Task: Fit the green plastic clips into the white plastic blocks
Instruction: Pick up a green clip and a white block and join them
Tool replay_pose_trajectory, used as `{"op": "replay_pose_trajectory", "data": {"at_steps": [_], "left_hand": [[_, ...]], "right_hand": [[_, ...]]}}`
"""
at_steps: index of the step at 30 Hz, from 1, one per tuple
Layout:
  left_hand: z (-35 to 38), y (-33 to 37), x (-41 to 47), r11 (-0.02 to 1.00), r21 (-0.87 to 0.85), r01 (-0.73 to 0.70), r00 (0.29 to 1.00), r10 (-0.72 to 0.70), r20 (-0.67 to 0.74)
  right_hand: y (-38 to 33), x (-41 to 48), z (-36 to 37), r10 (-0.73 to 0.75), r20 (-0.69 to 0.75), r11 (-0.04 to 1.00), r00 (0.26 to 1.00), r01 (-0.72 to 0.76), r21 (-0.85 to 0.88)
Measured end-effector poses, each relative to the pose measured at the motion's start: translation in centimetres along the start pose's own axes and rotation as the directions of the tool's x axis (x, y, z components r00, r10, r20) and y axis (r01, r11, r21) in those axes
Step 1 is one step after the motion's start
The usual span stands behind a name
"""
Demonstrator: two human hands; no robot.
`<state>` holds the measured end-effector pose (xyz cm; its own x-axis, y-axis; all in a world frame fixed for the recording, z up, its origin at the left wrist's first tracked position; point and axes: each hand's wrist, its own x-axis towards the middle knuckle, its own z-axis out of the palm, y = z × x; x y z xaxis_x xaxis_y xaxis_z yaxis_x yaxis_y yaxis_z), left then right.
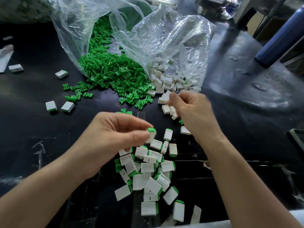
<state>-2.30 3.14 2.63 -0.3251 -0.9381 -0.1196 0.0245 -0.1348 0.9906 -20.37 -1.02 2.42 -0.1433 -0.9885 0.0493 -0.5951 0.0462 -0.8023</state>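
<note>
Green clips (115, 71) lay spilled from a clear bag (79, 30) onto the dark table (24, 129), white blocks (169, 81) just beside them. The left hand (111, 137) pinched one fitted block (152, 134) between thumb and fingertips above the finished pile (148, 168). The right hand (192, 111) curled over some white blocks; whether it gripped one could not be told. Parts looked light, stiff and smooth, best pinched by their flat sides.

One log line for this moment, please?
left hand: pinches fitted block | right hand: over loose blocks, grip unclear | finished pile: foreground | clips: spilling from bag
</note>
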Motion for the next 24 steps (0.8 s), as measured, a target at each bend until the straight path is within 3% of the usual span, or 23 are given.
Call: {"op": "replay_pose_trajectory", "data": {"at_steps": [2,4,10,15,18,20,22,24], "left_hand": [[0.3,0.0,-0.2,0.999,0.030,0.018,0.998,-0.020,0.063],[0.2,-0.1,-0.1,0.999,0.053,0.009,1.000,-0.010,0.027],[-0.6,-0.2,0.6,1.000,-0.015,-0.005,0.981,0.002,-0.192],[-0.7,-0.5,0.8,0.999,-0.031,-0.009,0.969,0.001,-0.247],[-0.8,-0.8,0.9,0.999,0.044,-0.019,0.954,0.031,-0.298],[-0.8,-0.9,0.9,0.989,0.143,-0.041,0.953,0.081,-0.293],[-0.7,-0.9,0.8,0.982,0.177,-0.060,0.957,0.106,-0.268],[-0.5,-0.7,0.7,0.984,0.159,-0.074,0.969,0.108,-0.221]], "right_hand": [[0.5,0.4,-0.3,-0.035,-0.087,0.996,0.996,0.028,-0.086],[0.7,0.6,-0.2,-0.079,-0.102,0.980,0.992,0.058,-0.190],[1.5,0.6,1.2,-0.147,0.050,0.859,0.988,0.153,-0.489],[1.8,0.8,1.3,-0.117,0.090,0.825,0.989,0.148,-0.546],[1.3,0.5,1.3,-0.172,0.063,0.885,0.983,0.183,-0.428],[0.4,-0.1,1.3,-0.165,0.088,0.972,0.982,0.177,-0.156],[-0.8,-1.0,1.6,-0.123,0.242,0.990,0.962,0.103,0.096],[-1.2,-1.8,2.1,-0.112,0.378,0.988,0.919,0.061,0.144]]}}
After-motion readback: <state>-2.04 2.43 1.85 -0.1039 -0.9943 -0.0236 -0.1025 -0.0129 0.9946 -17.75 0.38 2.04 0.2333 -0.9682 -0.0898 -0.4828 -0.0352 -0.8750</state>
